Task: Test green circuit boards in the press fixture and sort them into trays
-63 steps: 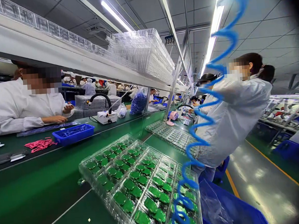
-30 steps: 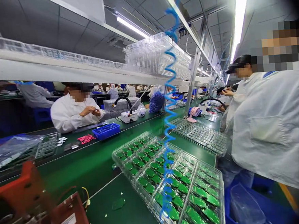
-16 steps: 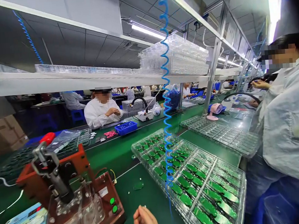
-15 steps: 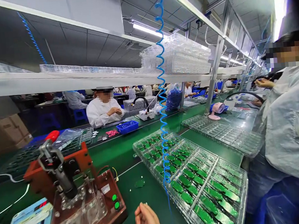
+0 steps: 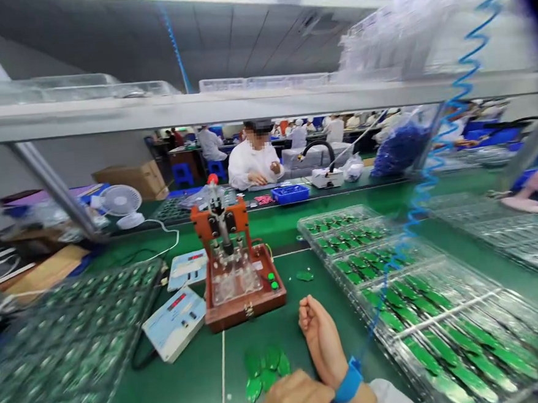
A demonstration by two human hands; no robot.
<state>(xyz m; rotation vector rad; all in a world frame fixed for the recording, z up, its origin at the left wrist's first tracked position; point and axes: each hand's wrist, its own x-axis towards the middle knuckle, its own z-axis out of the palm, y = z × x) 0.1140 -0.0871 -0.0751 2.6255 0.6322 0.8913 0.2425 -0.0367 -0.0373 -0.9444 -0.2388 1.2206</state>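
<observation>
My right hand [image 5: 318,330] is raised over the green bench with its fingers curled in, and nothing shows in them. A blue wrist strap [image 5: 349,381] is around that wrist, with a blue coiled cord [image 5: 427,181] rising from it. My left hand [image 5: 294,399] reaches across at the bottom edge, its fingers closed at the strap's dark fastening; the fingertips are partly hidden. Just beyond the left hand lie several green circuit boards [image 5: 268,367]. Past my right hand, one more green board [image 5: 304,276] lies alone.
A brown clamp fixture [image 5: 246,307] with an orange frame stands ahead, beside two blue-white meter boxes [image 5: 175,325]. Clear trays of green boards [image 5: 459,317] fill the right; a dark tray [image 5: 76,344] lies left. Across the bench sits a co-worker [image 5: 252,163] in white.
The view has swung left and down. My left hand has come into sight at the strap on my right wrist. My right hand remains raised with curled fingers.
</observation>
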